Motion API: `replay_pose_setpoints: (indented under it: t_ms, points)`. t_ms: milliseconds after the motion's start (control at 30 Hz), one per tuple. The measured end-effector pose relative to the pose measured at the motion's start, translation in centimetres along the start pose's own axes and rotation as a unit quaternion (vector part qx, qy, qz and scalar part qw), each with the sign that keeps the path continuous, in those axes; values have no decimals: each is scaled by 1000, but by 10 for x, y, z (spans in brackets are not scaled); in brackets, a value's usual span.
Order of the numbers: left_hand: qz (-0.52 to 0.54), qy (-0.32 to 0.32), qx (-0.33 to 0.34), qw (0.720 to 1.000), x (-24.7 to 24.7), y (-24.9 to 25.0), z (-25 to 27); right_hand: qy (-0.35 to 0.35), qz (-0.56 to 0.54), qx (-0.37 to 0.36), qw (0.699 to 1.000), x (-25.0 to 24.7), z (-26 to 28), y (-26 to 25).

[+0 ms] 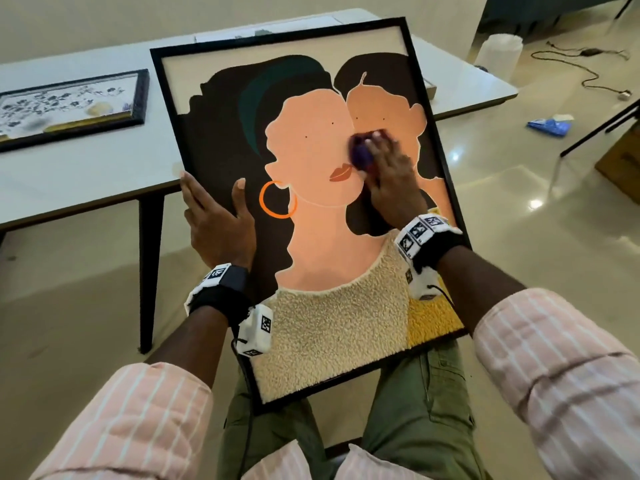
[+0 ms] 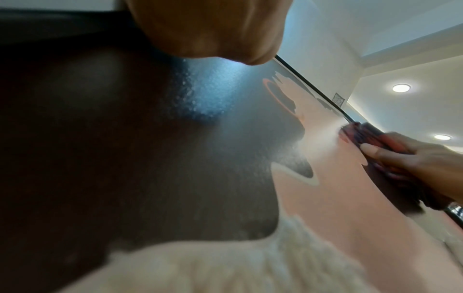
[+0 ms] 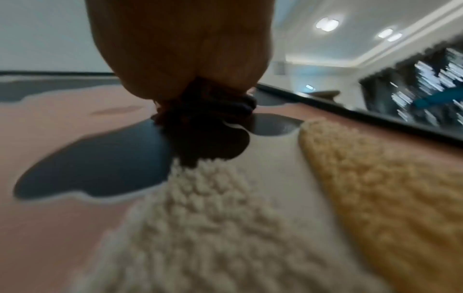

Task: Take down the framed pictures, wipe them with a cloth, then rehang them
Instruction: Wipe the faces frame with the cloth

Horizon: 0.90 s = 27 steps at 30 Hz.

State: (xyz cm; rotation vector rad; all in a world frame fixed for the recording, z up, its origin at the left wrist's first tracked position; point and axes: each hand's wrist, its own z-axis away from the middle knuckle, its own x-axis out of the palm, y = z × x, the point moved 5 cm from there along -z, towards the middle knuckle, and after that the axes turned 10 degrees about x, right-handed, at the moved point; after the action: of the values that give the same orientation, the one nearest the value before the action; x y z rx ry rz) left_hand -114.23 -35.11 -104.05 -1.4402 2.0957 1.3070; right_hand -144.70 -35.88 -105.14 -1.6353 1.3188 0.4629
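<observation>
A large black-framed picture of two faces leans on my lap with its top toward the table. My left hand grips its left edge, thumb on the front and fingers behind. My right hand presses a bunched purple cloth against the picture's middle, blurred with motion. The left wrist view shows the cloth under my right hand on the picture. In the right wrist view my palm covers the dark cloth on the picture.
A second framed picture with a floral print lies flat on the white table to the left. On the floor to the right are a white cylinder, a cable, a blue cloth and a cardboard box.
</observation>
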Motion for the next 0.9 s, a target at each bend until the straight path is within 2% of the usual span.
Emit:
replay_pose_setpoints:
  t_ms: [67, 133, 267, 300, 333, 400, 467, 533, 600, 667, 733, 800, 900]
  points:
    - [7, 0, -4, 1000, -1, 1, 0, 38, 6, 135, 990, -7, -6, 21]
    - [13, -1, -5, 1000, -2, 1, -1, 64, 21, 229, 971, -8, -2, 25]
    - [21, 2, -1, 1000, -2, 1, 0, 101, 2, 365, 926, -1, 12, 3]
    - [27, 1, 1, 1000, -2, 1, -1, 98, -5, 377, 921, 4, 16, -6]
    - [35, 1, 2, 999, -2, 0, -1, 85, 0, 364, 928, 10, 20, -18]
    - [54, -2, -1, 999, -2, -2, 0, 55, 19, 271, 961, 24, 34, -44]
    - [78, 3, -3, 997, -4, -5, 0, 57, 12, 206, 977, 35, 53, -63]
    - [104, 21, -3, 994, -7, -8, 1, 76, -16, 230, 970, 39, 65, -72]
    - [144, 37, -7, 989, -10, -12, 0, 53, -24, 226, 972, 46, 72, -93]
    - [184, 52, -11, 982, -12, -14, -1, 15, -11, 116, 993, 54, 81, -129]
    - [207, 65, -19, 976, -14, -16, 0, -38, -19, -22, 999, 65, 100, -166]
    - [215, 60, -24, 974, -15, -18, 4, -98, 5, -160, 982, 79, 121, -188]
    - [203, 16, 7, 979, -12, -22, 14, -107, 53, -294, 948, 79, 122, -183]
